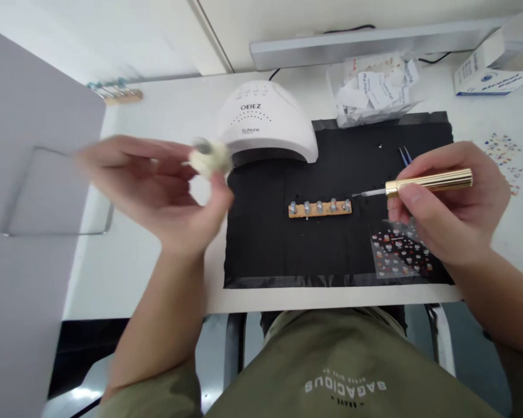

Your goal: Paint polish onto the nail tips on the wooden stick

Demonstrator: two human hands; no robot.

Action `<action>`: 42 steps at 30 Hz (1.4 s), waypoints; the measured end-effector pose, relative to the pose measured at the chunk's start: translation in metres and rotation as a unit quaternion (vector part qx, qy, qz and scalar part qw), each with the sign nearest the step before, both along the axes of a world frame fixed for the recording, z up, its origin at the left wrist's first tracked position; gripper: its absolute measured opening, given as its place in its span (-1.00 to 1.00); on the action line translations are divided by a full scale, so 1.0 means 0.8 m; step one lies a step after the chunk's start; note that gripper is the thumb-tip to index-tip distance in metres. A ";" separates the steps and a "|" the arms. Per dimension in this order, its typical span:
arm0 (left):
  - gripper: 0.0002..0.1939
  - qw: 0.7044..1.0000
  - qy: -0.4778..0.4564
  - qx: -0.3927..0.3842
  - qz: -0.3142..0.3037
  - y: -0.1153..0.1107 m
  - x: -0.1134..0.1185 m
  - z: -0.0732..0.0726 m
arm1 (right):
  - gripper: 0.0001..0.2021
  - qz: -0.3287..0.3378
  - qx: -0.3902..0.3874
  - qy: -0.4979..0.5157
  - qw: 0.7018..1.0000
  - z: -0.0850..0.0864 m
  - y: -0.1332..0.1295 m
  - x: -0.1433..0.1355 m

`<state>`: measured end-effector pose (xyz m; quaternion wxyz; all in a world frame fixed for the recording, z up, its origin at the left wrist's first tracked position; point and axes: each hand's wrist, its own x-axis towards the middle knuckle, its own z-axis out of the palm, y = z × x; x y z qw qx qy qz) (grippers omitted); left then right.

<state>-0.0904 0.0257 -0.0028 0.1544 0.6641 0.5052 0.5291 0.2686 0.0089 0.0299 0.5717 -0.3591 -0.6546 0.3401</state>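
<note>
My left hand (174, 203) is smeared by motion. Its thumb and fingers pinch a small cream-coloured lump with a dark grey spot on top (211, 158), too blurred to name. In my right hand (457, 203) is a nail polish brush (431, 181) with a ribbed gold handle, its bristles pointing left. Just left of the brush tip, a wooden strip (320, 213) bears several greyish-blue nail tips (319, 206). It lies on a black mat (265, 244). Behind my left hand's lump stands a white nail lamp (265, 125).
Blue tweezers (405, 155) and a printed sticker sheet (398, 252) lie by my right hand. Behind the mat are a clear tub (344, 113) of alcohol pad packets and a white box (488, 78). Scattered gems (503, 157) lie right. Another nail-tip strip (124, 97) stands far left.
</note>
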 end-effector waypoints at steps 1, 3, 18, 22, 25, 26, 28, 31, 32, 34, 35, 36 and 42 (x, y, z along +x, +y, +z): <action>-0.57 0.999 0.014 0.043 0.006 -0.011 0.020 0.002 | -0.85 0.011 -0.005 0.006 1.000 0.000 0.000 -0.001; -0.69 0.997 0.031 0.044 -0.046 -0.028 0.054 0.003 | -0.79 0.034 -0.015 0.011 0.999 0.002 -0.001 -0.005; -0.73 0.984 0.090 -0.035 -0.147 -0.035 0.080 0.002 | -0.78 0.041 0.010 -0.082 0.996 0.014 -0.008 -0.017; -0.70 0.983 0.094 -0.032 -0.156 -0.037 0.077 0.003 | -0.78 0.028 0.002 -0.131 0.991 0.011 -0.012 -0.014; -0.59 0.978 0.095 0.035 -0.181 -0.039 0.077 0.002 | -0.78 0.034 -0.008 -0.151 0.988 0.012 -0.016 -0.013; -0.58 0.975 0.112 0.070 -0.181 -0.039 0.077 0.002 | -0.79 0.037 -0.005 -0.154 0.987 0.013 -0.017 -0.013; -0.59 0.963 0.160 0.130 -0.174 -0.038 0.079 0.002 | -0.81 0.039 0.009 -0.176 0.984 0.014 -0.017 -0.013; -0.66 0.951 0.198 0.161 -0.172 -0.037 0.082 0.003 | -0.89 0.065 0.051 -0.216 0.973 0.014 -0.013 -0.014; -0.66 0.951 0.201 0.159 -0.174 -0.037 0.082 0.003 | -0.90 0.080 0.061 -0.226 0.969 0.013 -0.011 -0.015; -0.66 0.948 0.205 0.164 -0.181 -0.038 0.083 0.003 | -0.87 0.108 0.075 -0.240 0.962 0.011 -0.008 -0.015; -0.66 0.945 0.206 0.169 -0.189 -0.038 0.083 0.002 | -0.85 0.119 0.082 -0.248 0.958 0.010 -0.006 -0.015; -0.65 0.942 0.207 0.178 -0.197 -0.038 0.083 0.001 | -0.84 0.126 0.090 -0.256 0.954 0.009 -0.006 -0.015; -0.65 0.939 0.202 0.197 -0.195 -0.043 0.085 -0.004 | -0.91 0.104 0.083 -0.311 0.941 0.010 -0.010 -0.015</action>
